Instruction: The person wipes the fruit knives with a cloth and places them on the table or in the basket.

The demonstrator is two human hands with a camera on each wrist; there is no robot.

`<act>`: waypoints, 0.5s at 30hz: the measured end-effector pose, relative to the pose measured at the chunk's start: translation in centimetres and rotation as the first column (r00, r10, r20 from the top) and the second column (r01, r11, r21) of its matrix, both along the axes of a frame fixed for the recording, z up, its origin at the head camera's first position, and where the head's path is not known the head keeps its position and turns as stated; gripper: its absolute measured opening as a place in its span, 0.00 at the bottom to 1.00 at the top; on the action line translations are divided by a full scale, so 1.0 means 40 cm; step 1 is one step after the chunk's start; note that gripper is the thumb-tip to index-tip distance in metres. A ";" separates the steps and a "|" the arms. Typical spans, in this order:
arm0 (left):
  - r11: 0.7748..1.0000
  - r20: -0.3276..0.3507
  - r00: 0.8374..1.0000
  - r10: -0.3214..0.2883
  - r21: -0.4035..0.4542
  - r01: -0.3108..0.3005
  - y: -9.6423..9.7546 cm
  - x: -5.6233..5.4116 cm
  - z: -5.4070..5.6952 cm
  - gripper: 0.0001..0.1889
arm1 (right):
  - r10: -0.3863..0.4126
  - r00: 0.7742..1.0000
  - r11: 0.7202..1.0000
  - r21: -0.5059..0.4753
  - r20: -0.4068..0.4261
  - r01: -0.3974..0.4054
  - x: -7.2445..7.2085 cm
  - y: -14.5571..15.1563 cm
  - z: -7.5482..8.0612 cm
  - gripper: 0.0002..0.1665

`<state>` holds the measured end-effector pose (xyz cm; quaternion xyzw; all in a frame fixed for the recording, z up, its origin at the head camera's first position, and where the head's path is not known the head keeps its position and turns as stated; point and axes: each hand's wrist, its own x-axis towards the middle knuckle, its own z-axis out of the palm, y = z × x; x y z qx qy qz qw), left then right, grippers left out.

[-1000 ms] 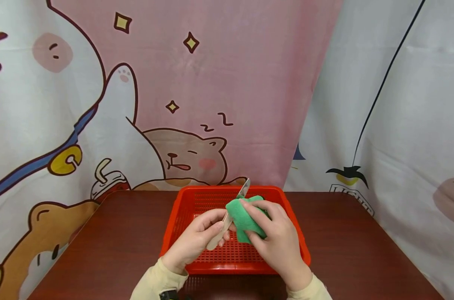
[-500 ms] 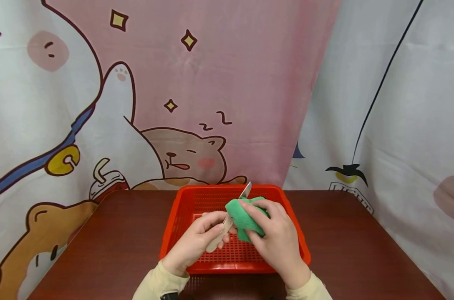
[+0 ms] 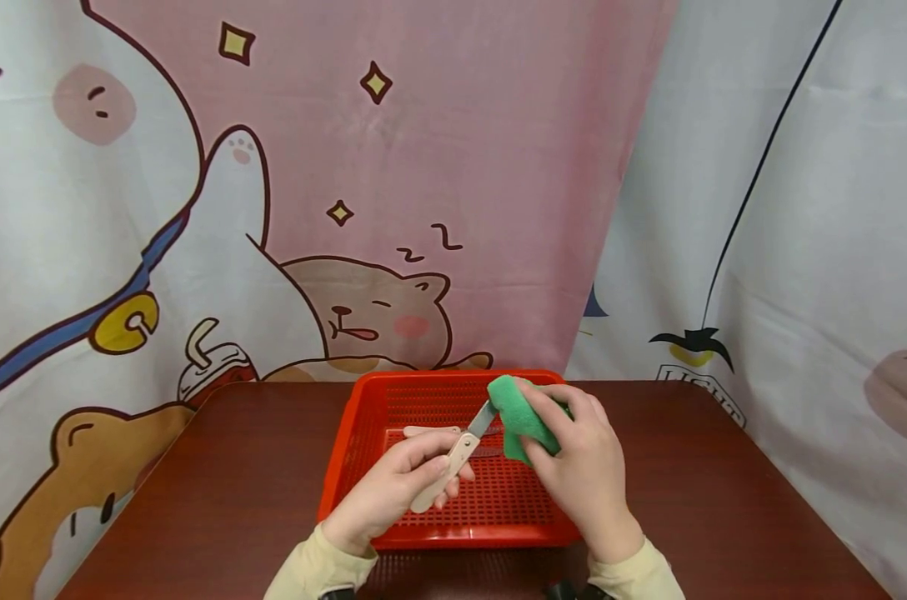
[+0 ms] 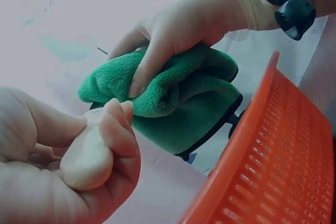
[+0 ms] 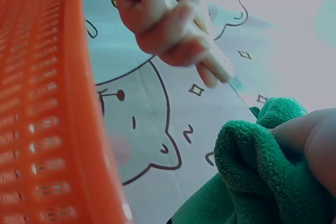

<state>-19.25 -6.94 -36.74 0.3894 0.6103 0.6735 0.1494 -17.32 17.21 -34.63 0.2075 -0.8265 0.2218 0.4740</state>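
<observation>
In the head view my left hand [image 3: 393, 487] grips the cream handle of a folding knife [image 3: 457, 462], its blade angled up and to the right. My right hand [image 3: 584, 471] holds a bunched green cloth [image 3: 521, 417] around the blade's far end, hiding the tip. The blade nearest the handle shows bare. The left wrist view shows the rounded handle end [image 4: 86, 161] between thumb and curled fingers, with the fluffy cloth [image 4: 184, 121] just beyond. Seen from the right wrist, a thin blade line runs from the handle [image 5: 218, 64] to the cloth [image 5: 252, 171].
Below both hands stands a red perforated plastic basket [image 3: 468, 536] on a dark reddish-brown table [image 3: 694, 492]. Inside it lies another cream-handled knife [image 3: 423, 431], with thin blade shapes [image 3: 487, 452] nearby. A cartoon-printed curtain [image 3: 498, 167] hangs behind the table.
My right hand and the cloth have slid up and right along the blade toward its tip, uncovering the part near the handle. My left hand has stayed nearly in place.
</observation>
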 end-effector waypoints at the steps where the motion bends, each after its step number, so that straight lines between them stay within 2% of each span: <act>1: 1.000 -0.005 1.000 -0.008 0.003 0.008 0.000 0.000 0.000 0.16 | -0.009 1.000 1.000 -0.003 -0.001 0.009 -0.001 0.006 0.001 0.40; 7: 0.999 0.006 0.999 -0.034 0.019 0.034 -0.003 -0.001 -0.002 0.16 | -0.073 0.997 0.996 -0.049 0.019 0.074 0.000 0.049 0.013 0.40; 15: 0.999 0.079 0.997 -0.022 0.050 0.018 -0.016 -0.007 0.006 0.17 | -0.131 0.991 0.980 -0.148 0.027 0.133 0.020 0.104 0.044 0.40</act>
